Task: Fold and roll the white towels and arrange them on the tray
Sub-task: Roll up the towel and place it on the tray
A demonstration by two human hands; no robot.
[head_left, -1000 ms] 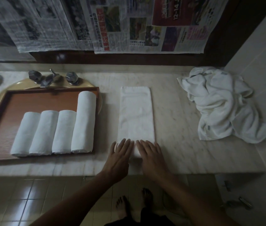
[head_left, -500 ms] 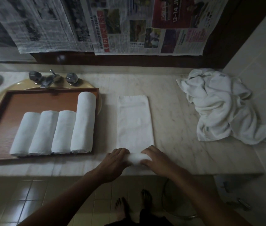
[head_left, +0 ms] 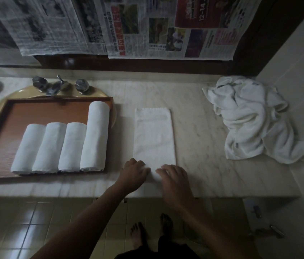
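A long folded white towel [head_left: 154, 135] lies as a narrow strip on the pale marble worktop [head_left: 203, 131], running straight away from the person, just right of the brown wooden tray [head_left: 54, 111]. Its near end is close to the worktop's front edge, where both hands meet it. The left hand [head_left: 134, 173] has its fingers curled over the left part of that end, and the right hand [head_left: 174, 177] has its fingers bent over the right part. Between them a small bulge of cloth shows, which looks like the first turn of a roll. One hand at each side probably keeps the roll even across its width, so that it travels straight up the strip instead of coning.

On the tray, four rolled white towels [head_left: 61, 146] lie side by side and touching. Three are short and the one at the right is longer, and all point the same way, with bare wood showing behind the short ones. The tray sits over a yellowish basin [head_left: 16, 91] below a metal tap [head_left: 54, 86]. A heap of crumpled white towels [head_left: 250, 118] lies at the far right of the worktop, well apart from the strip. The task looks partway done: rolling of this towel has only begun, and the heap is not yet folded.
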